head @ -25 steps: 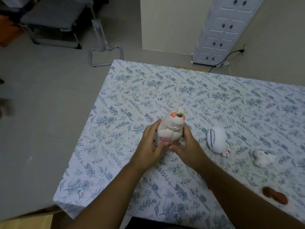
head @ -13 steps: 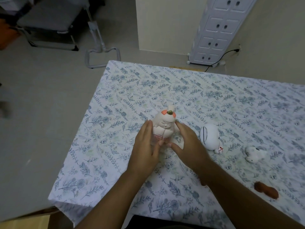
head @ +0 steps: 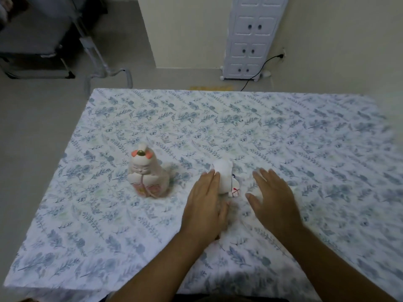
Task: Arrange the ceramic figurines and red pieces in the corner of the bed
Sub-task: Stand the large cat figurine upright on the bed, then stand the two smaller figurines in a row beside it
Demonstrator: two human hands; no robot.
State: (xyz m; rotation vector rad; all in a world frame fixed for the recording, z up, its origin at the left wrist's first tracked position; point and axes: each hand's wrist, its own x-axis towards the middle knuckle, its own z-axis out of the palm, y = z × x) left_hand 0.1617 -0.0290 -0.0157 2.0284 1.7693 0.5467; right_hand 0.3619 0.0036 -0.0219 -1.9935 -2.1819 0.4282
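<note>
A white ceramic doll figurine [head: 146, 175] with orange hair marks and a pink robe stands upright on the bed, left of centre, with nothing touching it. To its right a white egg-shaped figurine [head: 225, 178] lies on its side. My left hand [head: 207, 205] rests flat against that figurine's left side, fingers straight. My right hand [head: 272, 199] hovers open just right of it, fingers apart, holding nothing. The small white figurine and the red piece seen earlier are not visible; my right arm covers that area.
The bed [head: 218, 131] has a blue floral sheet; its left edge and far edge drop to the grey floor. A white plastic cabinet [head: 250, 35] with a black cable stands behind it, and a metal-framed chair [head: 39, 40] is at far left.
Both hands let go of the doll figurine, which now stands alone, and moved right to either side of the egg-shaped figurine. The camera view shifted right.
</note>
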